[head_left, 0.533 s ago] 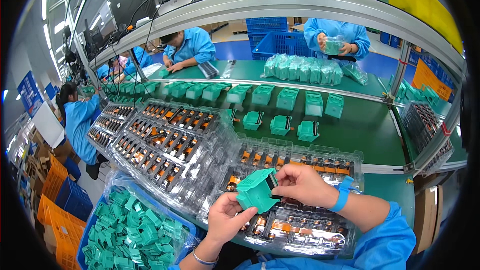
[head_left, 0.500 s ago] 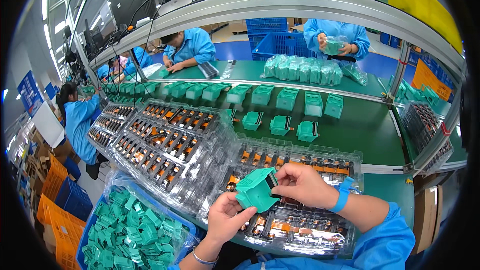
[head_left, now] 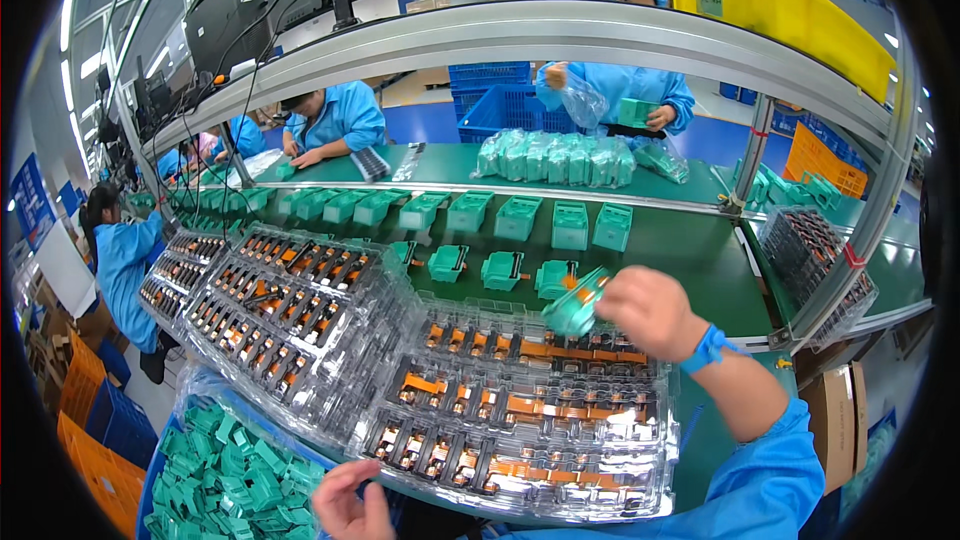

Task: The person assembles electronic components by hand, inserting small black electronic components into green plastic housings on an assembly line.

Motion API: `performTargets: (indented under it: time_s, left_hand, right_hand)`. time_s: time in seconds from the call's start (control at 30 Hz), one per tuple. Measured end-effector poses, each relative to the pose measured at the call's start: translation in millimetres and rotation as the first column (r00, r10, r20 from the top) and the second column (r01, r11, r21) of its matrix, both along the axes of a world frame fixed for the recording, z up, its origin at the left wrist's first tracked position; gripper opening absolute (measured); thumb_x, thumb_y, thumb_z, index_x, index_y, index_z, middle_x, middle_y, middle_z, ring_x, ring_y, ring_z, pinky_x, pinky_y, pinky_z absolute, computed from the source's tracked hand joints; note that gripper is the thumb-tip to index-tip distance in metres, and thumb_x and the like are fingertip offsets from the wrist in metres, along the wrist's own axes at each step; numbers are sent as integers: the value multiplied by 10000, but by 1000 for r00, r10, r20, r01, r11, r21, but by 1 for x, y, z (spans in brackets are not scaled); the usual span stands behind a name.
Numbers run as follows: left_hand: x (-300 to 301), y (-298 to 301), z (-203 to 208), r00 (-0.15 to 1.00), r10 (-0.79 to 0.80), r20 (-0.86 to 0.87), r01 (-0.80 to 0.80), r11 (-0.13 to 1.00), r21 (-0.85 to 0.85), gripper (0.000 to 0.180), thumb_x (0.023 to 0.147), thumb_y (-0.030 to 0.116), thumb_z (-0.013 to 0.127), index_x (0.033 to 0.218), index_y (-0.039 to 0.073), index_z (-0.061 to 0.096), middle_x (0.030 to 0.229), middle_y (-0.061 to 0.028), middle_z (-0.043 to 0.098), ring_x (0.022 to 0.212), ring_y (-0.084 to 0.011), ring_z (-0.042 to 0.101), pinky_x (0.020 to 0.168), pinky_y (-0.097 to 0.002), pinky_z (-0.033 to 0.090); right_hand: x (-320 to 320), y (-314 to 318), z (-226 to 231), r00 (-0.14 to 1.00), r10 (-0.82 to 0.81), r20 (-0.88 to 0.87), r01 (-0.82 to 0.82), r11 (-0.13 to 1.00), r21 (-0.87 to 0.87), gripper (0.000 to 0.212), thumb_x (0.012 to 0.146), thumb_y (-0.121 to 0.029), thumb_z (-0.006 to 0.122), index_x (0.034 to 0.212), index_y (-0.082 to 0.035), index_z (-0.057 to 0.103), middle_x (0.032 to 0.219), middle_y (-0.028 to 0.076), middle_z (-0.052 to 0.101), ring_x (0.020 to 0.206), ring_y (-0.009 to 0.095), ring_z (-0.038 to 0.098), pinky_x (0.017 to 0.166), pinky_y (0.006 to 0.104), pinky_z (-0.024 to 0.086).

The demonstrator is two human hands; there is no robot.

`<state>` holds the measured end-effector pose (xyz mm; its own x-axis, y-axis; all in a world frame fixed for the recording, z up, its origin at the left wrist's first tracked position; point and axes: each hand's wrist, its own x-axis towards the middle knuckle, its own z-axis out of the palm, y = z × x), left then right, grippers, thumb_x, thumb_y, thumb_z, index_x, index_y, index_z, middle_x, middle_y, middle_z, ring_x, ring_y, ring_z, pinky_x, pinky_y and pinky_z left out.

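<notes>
A green plastic housing, smeared by motion, is in my right hand, pinched at its right side by the fingers. It is held over the far edge of a clear plastic tray, next to the near row of green housings on the green belt. The tray carries rows of small black parts with orange flexible strips. My left hand is empty, fingers apart, low at the near edge beside the blue bin of loose green housings. A blue band circles my right wrist.
More filled clear trays are stacked to the left. A metal frame rail crosses above the belt. Across it, a co-worker holds a green housing and a clear bag, beside bagged housings. A tray stack stands right.
My right hand has carried the green housing away and forward toward the belt. My left hand has let go of it and dropped back to the lower left. The view has shifted.
</notes>
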<state>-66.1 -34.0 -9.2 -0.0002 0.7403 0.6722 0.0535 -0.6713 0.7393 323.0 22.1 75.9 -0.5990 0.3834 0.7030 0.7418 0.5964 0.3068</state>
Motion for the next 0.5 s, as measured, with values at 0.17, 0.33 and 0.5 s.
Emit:
performTargets:
  time_s: [0.17,0.33,0.5]
  left_hand:
    - [-78,-26,8,821,360,-443,-328,933,150,242,903,-12,504,1145,-2,499,1084,-166,585,989,-254,590,864,-358,484]
    - [-110,-49,28,761,558,-330,-556,824,111,144,905,-4,518,1043,-23,552,1068,-154,585,933,-234,593,844,-328,490]
    - [-39,-14,96,865,207,-456,-152,976,155,145,893,-34,517,1030,-20,564,1040,-152,597,986,-240,572,830,-327,474]
  right_hand:
    - [78,14,-52,653,-484,-582,288,870,-399,235,650,77,677,823,-37,567,832,106,567,773,288,562,619,367,479]
    - [91,19,-51,930,-288,-230,284,958,-48,218,636,47,657,822,-29,574,841,106,568,788,277,572,617,359,490]
    - [36,6,11,997,-53,57,49,997,61,218,623,-40,628,834,-16,578,829,100,555,804,270,575,628,353,501]
